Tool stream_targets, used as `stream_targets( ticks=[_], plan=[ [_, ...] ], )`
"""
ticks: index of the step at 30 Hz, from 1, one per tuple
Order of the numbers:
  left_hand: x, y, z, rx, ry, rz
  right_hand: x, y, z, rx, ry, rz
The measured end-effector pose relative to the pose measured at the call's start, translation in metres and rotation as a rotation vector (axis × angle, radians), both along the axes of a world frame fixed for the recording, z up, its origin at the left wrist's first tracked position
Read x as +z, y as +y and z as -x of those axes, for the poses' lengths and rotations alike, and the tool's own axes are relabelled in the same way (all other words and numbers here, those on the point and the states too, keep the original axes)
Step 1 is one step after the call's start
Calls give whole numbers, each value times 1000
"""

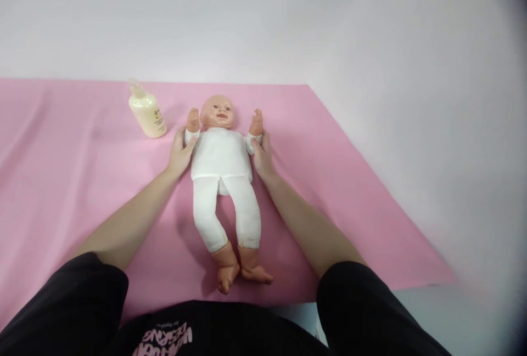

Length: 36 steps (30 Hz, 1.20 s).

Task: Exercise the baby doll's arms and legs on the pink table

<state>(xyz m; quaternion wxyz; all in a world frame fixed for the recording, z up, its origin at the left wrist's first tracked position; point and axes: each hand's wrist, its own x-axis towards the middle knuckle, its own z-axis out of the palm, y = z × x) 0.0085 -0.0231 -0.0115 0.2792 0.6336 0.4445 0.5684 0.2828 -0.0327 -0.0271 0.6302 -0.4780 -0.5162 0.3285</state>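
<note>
Pink cloth (pixel 329 180) is spread over the tabletop (pixel 453 312), backed by a plain pale wall. At the cloth's middle a doll (pixel 222 180) is laid on its back, head toward the wall, feet toward the person, dressed in a white top and white trousers. A cream bottle (pixel 147 114) stands just beside its raised arm, apart from it.

The left hand (pixel 180 153) is pressed flat against one flank of the torso, under the arm; the right hand (pixel 262 154) is set against the other flank the same way. Each grip is spread and cupped, touching the doll, with nothing pinched.

The doll is judged light. Its clothed body looks soft and likely to give under pressure, while head, hands and feet look like stiffer moulded plastic. The fabric should offer good friction; the bare limbs may be smoother. The legs and head may flop if unsupported. Hold is best taken at both sides of the torso beneath the arms, where the hands already rest.
</note>
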Motion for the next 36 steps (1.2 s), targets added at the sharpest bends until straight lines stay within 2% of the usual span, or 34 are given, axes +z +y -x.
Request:
stream_targets(
  ticks=[11, 19, 29, 36],
  plan=[
    [0, 0, 0, -8, -31, 31, 1, -1, 0, 9, 23, -5],
    [2, -1, -1, -6, -35, 49, -2, 0, -3, 15, -67, -28],
    [5, -2, -2, -2, -26, 68, 4, -4, 0, 11, -42, -20],
    [6, -4, -3, -12, -43, 73, 0, -1, 0, 28, -36, -35]
  ],
)
